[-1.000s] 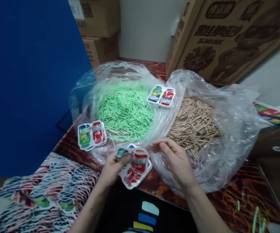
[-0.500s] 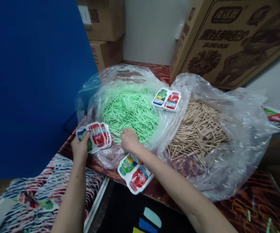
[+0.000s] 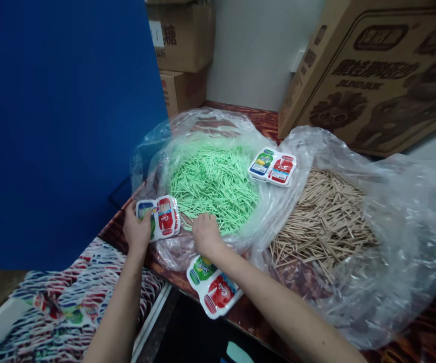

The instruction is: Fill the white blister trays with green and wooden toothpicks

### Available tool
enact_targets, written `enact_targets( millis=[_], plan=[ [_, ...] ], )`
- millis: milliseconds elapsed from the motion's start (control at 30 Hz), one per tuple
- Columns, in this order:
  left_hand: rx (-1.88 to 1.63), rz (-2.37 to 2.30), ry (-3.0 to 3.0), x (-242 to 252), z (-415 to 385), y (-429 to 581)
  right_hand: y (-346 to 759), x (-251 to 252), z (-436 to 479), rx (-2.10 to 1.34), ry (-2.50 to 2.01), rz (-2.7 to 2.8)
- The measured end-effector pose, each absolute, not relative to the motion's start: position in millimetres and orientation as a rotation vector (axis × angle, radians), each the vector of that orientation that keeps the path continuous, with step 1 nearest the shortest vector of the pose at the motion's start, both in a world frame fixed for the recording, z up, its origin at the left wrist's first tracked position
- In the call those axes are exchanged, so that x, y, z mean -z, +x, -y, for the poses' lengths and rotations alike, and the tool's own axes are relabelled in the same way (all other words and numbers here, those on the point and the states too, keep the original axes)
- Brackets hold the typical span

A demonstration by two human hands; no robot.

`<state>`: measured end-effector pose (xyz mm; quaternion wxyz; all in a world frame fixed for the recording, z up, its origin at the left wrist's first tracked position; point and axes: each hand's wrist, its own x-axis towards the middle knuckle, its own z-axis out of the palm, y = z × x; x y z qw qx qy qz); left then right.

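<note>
My left hand (image 3: 137, 228) grips a small stack of jar-shaped printed packets (image 3: 165, 218), green and red, with the thumb across the top one. My right hand (image 3: 205, 233) is closed, fingers curled down at the near edge of a heap of thin light-green sticks (image 3: 218, 184). Whatever its fingertips hold is hidden. The green sticks lie in an opened clear plastic bag (image 3: 182, 252). Under my right wrist, at the table's front edge, lies another pile of the packets (image 3: 218, 295). More packets (image 3: 272, 167) rest on the plastic beyond the green heap.
To the right, a second clear bag (image 3: 402, 282) holds a heap of brown sticks (image 3: 319, 217). A blue panel (image 3: 62, 136) stands at the left. Cardboard boxes (image 3: 182, 40) are stacked behind, and a large carton (image 3: 372, 75) leans at the back right.
The view has shifted, so the scene sits farther right and lower. The packets in my left hand were fanned out and now lie more squarely stacked. My right hand stays by the green sticks.
</note>
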<state>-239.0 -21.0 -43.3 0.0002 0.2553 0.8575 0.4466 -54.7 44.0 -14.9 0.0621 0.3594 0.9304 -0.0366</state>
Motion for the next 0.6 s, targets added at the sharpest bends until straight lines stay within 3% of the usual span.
enact_targets(
  millis=[167,267,467,533,600],
  plan=[
    [-1.302,-2.759,0.971,38,25,-232,-42,22,-51,0.297,1.161,-2.967],
    [-1.268,-2.781,1.052,38,29,-230,-29,17,-73,0.889,1.378,-2.944],
    [-1.388,-2.823,1.208,26,37,-210,-2,1,-115,2.53,1.505,-2.488],
    [-1.454,-2.802,1.302,20,40,-196,9,1,-120,2.757,1.474,-2.322],
    [-1.466,-2.726,1.434,16,42,-180,19,3,-119,2.628,1.417,-2.41]
  ],
)
